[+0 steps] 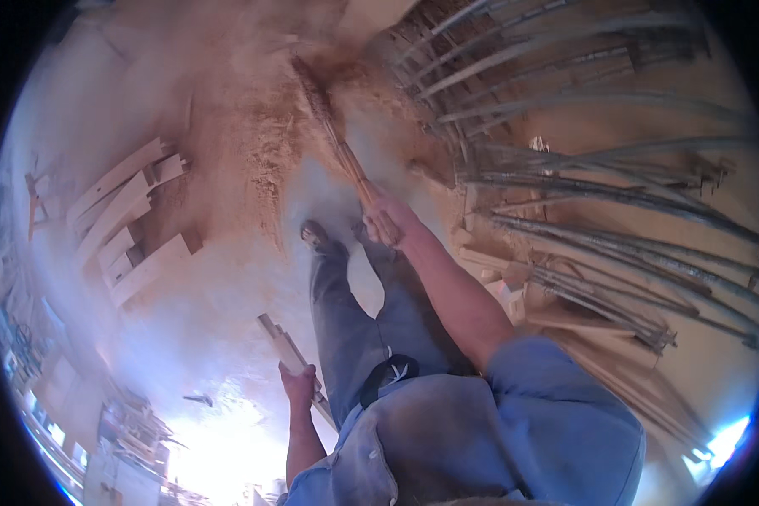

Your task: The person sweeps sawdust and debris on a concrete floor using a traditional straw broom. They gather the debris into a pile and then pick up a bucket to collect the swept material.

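The broom (337,145) looked fibrous and rough; the wood strips (284,343), matt; the pipes (582,183), glossy metal; the shirt (438,430), matt cloth.

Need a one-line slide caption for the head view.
Over a dusty floor, the right hand grips a broom-like bundle; the left hand holds wooden strips.

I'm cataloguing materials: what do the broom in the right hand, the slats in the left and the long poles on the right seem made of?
Broom: probably plant stems, unfinished; bundled thin brown strands.
Slats: likely bare sawn wood; pale, matte, straight-edged.
Poles: grey, faintly shiny; metal or weathered wood, unclear.
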`<action>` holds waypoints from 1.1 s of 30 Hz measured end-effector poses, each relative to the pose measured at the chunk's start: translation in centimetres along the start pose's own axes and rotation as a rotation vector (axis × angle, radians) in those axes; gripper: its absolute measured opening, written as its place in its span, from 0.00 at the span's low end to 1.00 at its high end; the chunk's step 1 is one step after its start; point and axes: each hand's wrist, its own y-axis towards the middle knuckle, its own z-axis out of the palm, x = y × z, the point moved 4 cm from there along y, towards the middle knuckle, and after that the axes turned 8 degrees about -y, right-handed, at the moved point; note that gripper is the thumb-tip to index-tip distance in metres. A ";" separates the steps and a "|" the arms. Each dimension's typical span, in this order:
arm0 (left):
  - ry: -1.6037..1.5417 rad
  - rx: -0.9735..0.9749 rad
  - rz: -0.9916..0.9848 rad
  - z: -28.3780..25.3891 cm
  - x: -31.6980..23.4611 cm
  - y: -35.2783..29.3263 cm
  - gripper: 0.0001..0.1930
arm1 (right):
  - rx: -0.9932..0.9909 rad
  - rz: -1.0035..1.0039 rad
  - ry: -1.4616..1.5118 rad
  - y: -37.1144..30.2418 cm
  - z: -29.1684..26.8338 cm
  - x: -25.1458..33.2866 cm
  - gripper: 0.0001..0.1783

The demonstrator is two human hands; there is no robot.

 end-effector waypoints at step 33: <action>-0.701 -0.309 -0.338 14.9 28.1 -16.9 0.44 | 0.153 0.540 -1.089 -6.0 0.5 -24.6 0.22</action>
